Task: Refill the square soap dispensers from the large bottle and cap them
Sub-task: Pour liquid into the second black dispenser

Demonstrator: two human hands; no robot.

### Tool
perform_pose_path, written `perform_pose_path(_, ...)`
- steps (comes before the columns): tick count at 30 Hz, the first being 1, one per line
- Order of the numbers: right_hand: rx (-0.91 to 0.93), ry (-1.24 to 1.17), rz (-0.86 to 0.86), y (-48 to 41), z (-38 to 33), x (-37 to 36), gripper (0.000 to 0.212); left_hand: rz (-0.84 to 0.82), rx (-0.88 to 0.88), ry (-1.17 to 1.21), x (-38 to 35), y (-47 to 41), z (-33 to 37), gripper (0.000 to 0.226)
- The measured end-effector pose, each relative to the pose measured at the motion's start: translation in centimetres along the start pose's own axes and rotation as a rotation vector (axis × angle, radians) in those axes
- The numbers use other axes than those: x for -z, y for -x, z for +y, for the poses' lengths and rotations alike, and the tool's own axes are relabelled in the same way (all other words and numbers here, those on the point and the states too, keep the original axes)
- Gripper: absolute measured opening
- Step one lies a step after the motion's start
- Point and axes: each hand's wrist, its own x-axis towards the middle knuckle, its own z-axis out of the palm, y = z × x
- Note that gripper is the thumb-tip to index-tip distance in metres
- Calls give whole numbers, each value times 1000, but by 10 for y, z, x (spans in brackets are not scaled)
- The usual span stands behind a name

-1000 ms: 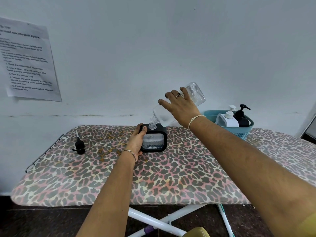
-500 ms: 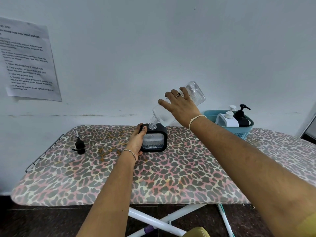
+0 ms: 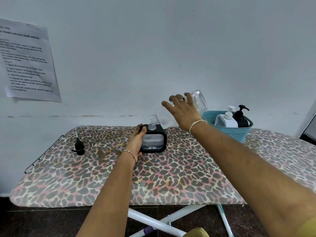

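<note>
My left hand (image 3: pixel 136 142) wraps the left side of the black square dispenser (image 3: pixel 156 141), so that side and the fingers behind it are hidden from me. My right hand (image 3: pixel 183 113) covers the middle of the large bottle (image 3: pixel 199 100); whether liquid runs from its neck I can't tell. At the ironing board's (image 3: pixel 171 177) far right edge, the basket (image 3: pixel 239 134) wall hides the lower parts of a white pump dispenser (image 3: pixel 227 120) and a black pump dispenser (image 3: pixel 241 119). The paper sheet (image 3: pixel 27 62) is cut by the left edge, its small print blurred. The board's right end and its legs (image 3: pixel 153 221) run out of frame.
</note>
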Motion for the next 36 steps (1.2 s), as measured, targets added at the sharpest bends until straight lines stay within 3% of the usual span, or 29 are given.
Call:
perform_pose_path(11, -238, -244, -115, 16, -2, -22, 89, -4, -7, 41, -1, 3, 3, 47)
perform_pose_path(26, -726, -1180, 4, 46, -21, -63, 89, 13, -35, -8, -1, 0, 0, 52)
perform_pose_path(36, -779, -1474, -45, 51, -22, -89, 107, 0, -52, 29, -2, 6, 2, 52)
